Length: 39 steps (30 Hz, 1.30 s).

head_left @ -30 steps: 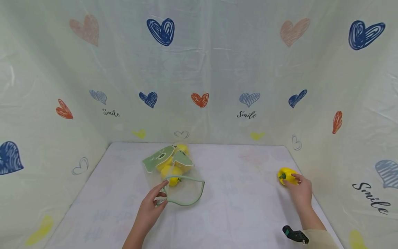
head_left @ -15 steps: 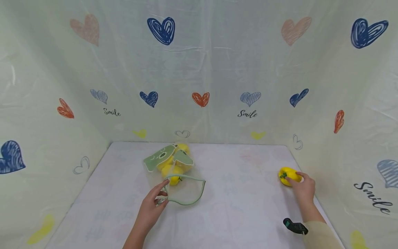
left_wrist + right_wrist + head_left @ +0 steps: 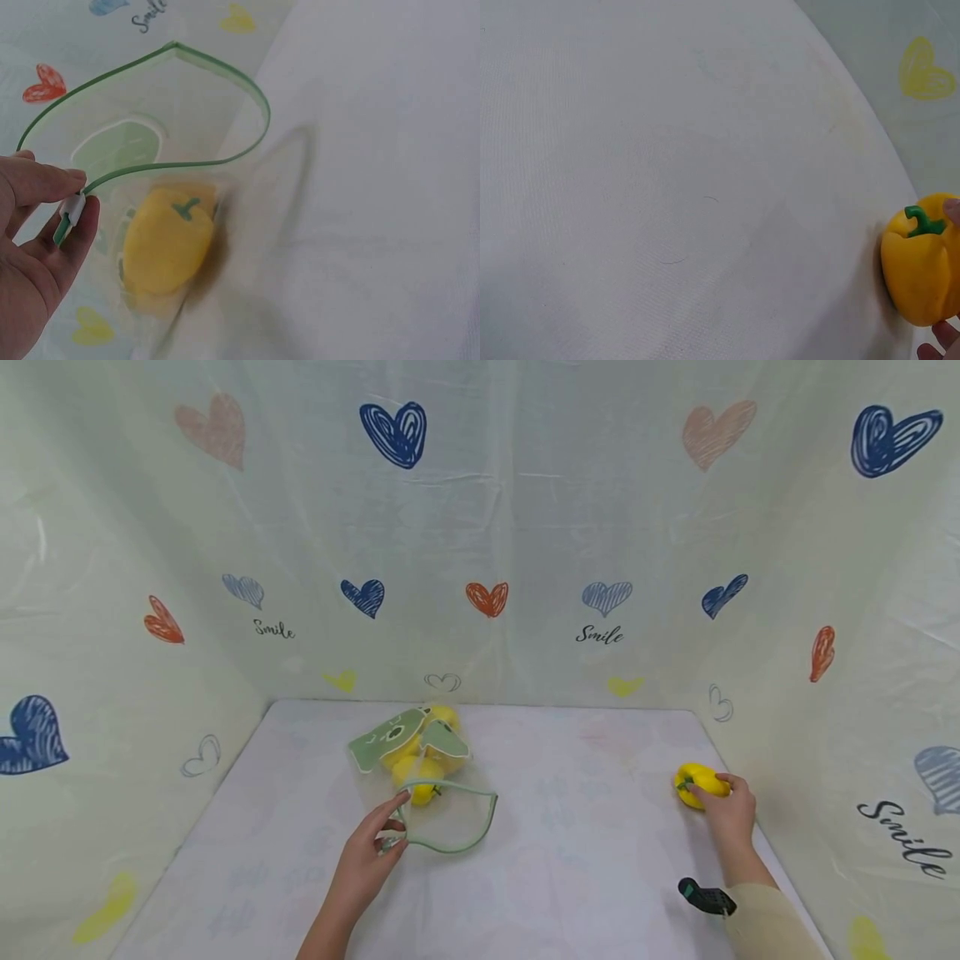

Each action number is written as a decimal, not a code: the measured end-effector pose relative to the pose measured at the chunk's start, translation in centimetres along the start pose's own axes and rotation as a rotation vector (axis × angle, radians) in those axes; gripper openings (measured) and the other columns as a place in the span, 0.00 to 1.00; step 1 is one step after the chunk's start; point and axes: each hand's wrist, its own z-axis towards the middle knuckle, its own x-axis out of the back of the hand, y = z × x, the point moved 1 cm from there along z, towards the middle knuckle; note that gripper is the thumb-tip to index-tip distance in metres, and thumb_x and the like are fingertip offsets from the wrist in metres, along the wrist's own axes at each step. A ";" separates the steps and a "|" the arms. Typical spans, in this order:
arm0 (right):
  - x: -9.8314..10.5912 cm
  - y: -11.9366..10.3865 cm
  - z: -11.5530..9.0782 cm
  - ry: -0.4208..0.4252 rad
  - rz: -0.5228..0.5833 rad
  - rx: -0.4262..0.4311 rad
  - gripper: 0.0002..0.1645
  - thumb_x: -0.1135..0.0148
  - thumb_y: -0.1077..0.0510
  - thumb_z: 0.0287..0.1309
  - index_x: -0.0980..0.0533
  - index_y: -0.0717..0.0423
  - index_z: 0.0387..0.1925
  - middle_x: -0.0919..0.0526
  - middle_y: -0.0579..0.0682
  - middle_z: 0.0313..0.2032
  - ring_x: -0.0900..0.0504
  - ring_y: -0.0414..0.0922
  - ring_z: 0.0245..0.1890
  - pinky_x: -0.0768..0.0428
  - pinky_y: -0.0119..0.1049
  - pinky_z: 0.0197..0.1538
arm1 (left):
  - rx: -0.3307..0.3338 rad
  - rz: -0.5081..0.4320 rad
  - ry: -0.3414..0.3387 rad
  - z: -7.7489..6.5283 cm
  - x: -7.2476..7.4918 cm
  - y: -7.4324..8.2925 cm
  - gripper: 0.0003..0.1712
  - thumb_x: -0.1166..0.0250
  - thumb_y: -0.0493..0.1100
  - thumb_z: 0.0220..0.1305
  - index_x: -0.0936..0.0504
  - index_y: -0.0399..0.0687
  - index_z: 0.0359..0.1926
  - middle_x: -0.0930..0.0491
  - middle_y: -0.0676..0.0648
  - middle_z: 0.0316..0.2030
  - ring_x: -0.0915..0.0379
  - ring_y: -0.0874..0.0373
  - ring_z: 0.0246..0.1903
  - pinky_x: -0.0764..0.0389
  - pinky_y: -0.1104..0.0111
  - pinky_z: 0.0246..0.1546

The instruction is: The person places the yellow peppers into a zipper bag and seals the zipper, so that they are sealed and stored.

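Pinched between thumb and fingers of my left hand (image 3: 367, 852) is the zipper slider end of a clear zip bag (image 3: 457, 827) with green edging. The bag's mouth gapes toward me, and several yellow peppers (image 3: 417, 778) lie inside, partly behind its green printed patches (image 3: 386, 739). In the left wrist view the white slider (image 3: 73, 206) shows between the fingertips, with one yellow pepper (image 3: 166, 240) below the rim. Far to the right, my right hand (image 3: 731, 814) grips another yellow bell pepper (image 3: 697, 785) with a green stem; in the right wrist view that pepper (image 3: 919, 262) appears at the right edge.
Everything lies on a white table (image 3: 570, 860), whose right edge runs close by my right hand. Pale curtains (image 3: 525, 527) printed with hearts and "Smile" surround the table at the back and sides. A black device (image 3: 707, 897) sits by my right sleeve (image 3: 772, 922).
My right hand and the pepper have shifted very slightly right within the head view, as the whole view has drifted a little. The left hand keeps its pinch on the bag.
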 end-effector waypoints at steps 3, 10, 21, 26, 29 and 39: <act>0.0 0.1 0.0 0.002 0.004 0.005 0.37 0.40 0.60 0.64 0.44 0.67 0.69 0.49 0.70 0.71 0.46 0.65 0.68 0.43 0.54 0.70 | -0.002 0.003 0.001 0.0 0.0 0.0 0.43 0.33 0.21 0.53 0.29 0.56 0.67 0.29 0.49 0.62 0.25 0.55 0.46 0.19 0.68 0.44; -0.1 0.1 0.2 0.001 0.021 0.009 0.36 0.41 0.60 0.65 0.43 0.67 0.68 0.49 0.69 0.71 0.46 0.65 0.68 0.43 0.55 0.70 | -0.011 0.011 0.005 0.0 -0.1 -0.1 0.43 0.33 0.21 0.53 0.29 0.57 0.67 0.30 0.48 0.62 0.25 0.55 0.46 0.19 0.68 0.44; -0.3 0.4 0.2 0.003 0.034 0.005 0.35 0.41 0.59 0.66 0.43 0.66 0.68 0.48 0.69 0.71 0.45 0.65 0.67 0.42 0.54 0.69 | -0.004 0.016 0.009 0.0 0.0 -0.1 0.43 0.33 0.22 0.53 0.29 0.56 0.67 0.29 0.48 0.62 0.25 0.55 0.46 0.19 0.66 0.45; -0.6 0.2 -0.2 -0.003 0.028 0.004 0.35 0.40 0.59 0.65 0.42 0.66 0.68 0.46 0.69 0.70 0.44 0.65 0.65 0.39 0.55 0.68 | 0.006 0.017 0.005 0.0 -0.1 0.1 0.43 0.33 0.22 0.53 0.29 0.56 0.68 0.29 0.48 0.62 0.25 0.55 0.46 0.19 0.66 0.45; -0.8 0.1 -0.6 -0.019 0.026 0.013 0.34 0.40 0.59 0.64 0.41 0.66 0.67 0.45 0.70 0.69 0.43 0.65 0.65 0.38 0.55 0.67 | 0.007 0.015 0.007 0.0 0.0 0.1 0.43 0.33 0.22 0.53 0.29 0.56 0.67 0.29 0.48 0.62 0.25 0.55 0.46 0.19 0.66 0.46; -2.2 -0.8 -2.2 -0.119 -0.020 0.109 0.35 0.37 0.58 0.62 0.40 0.67 0.65 0.40 0.71 0.64 0.40 0.66 0.62 0.33 0.58 0.64 | -0.004 0.010 0.007 0.0 -0.1 0.1 0.43 0.33 0.21 0.53 0.29 0.56 0.67 0.29 0.47 0.61 0.25 0.55 0.46 0.19 0.67 0.45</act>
